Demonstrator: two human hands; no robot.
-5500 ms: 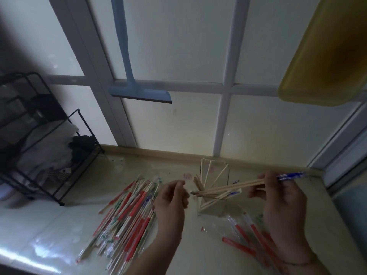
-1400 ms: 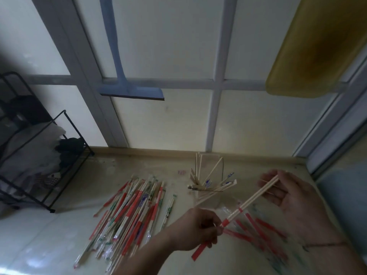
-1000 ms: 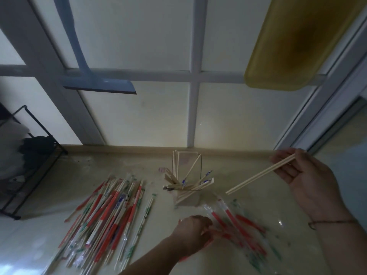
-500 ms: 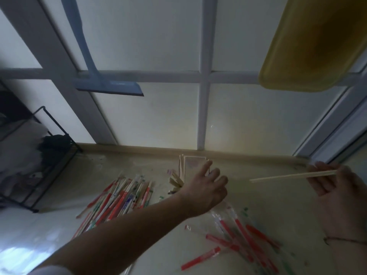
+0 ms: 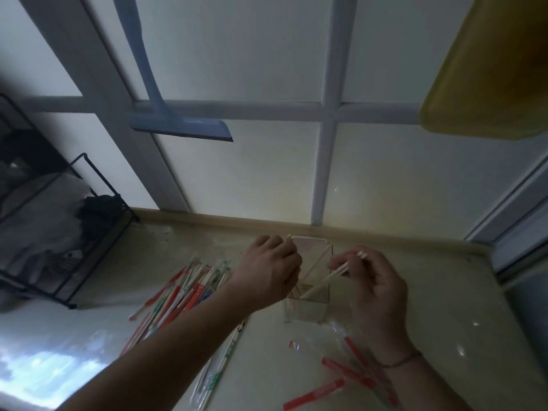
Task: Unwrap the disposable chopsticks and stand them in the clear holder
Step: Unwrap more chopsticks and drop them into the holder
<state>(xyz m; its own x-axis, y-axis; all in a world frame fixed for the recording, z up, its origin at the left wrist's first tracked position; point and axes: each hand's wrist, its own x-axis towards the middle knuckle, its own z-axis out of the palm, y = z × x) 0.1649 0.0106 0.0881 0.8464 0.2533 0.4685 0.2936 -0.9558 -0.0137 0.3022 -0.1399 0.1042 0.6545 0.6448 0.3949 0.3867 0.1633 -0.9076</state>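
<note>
We see both forearms reaching in from the lower edge toward the clear holder (image 5: pixel 308 295), which stands on the pale counter (image 5: pixel 444 307) near the middle of the view, close to the window frame (image 5: pixel 326 161) at its 12 o'clock. Our left hand (image 5: pixel 268 269) sits at the holder's 9 o'clock, knuckles up, wrist bent down over the rim, its fingers curled round chopsticks whose pale tips (image 5: pixel 288 237) poke out above the knuckles; the lower part of that bundle is hidden behind the hand. Our right hand (image 5: pixel 375 281) is at the holder's 3 o'clock, palm turned toward us, thumb and fingertips pinching a bare pair of chopsticks (image 5: pixel 326 281) that slants down and left into the holder's mouth. A thin bracelet (image 5: pixel 400 361) circles the right wrist. The pile of wrapped chopsticks (image 5: pixel 181 295) lies at the holder's 8 o'clock, partly under the left forearm. Empty red wrappers (image 5: pixel 341 372) lie scattered at its 5 o'clock. A black wire rack (image 5: pixel 74 262) stands far out at 9 o'clock.
</note>
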